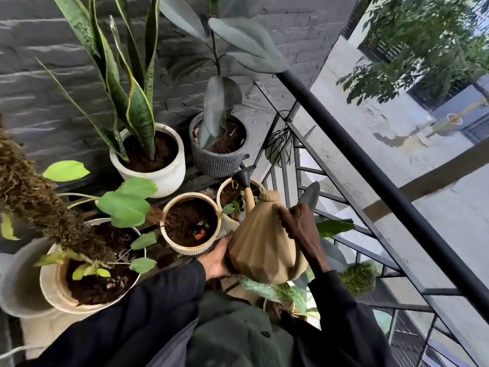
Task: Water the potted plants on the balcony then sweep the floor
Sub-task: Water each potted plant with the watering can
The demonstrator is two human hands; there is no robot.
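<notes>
I hold a tan faceted watering can point(260, 247) in both hands. My left hand point(218, 259) cups its lower left side, and my right hand point(297, 229) grips it from the upper right. The can's black funnel spout point(244, 176) points over a small cream pot point(225, 197) with a tiny plant. Left of that pot stands another cream pot point(169, 234) of dark soil. Behind them are a white pot with a snake plant point(158, 178) and a grey ribbed pot with a rubber plant point(219, 162). A large white pot point(53, 287) with a mossy pole sits at the lower left.
A dark brick wall point(39, 75) runs behind the pots. A black metal railing point(370, 168) crosses diagonally on the right, with the street far below it. More greenery point(357, 276) sits near the railing by my right sleeve.
</notes>
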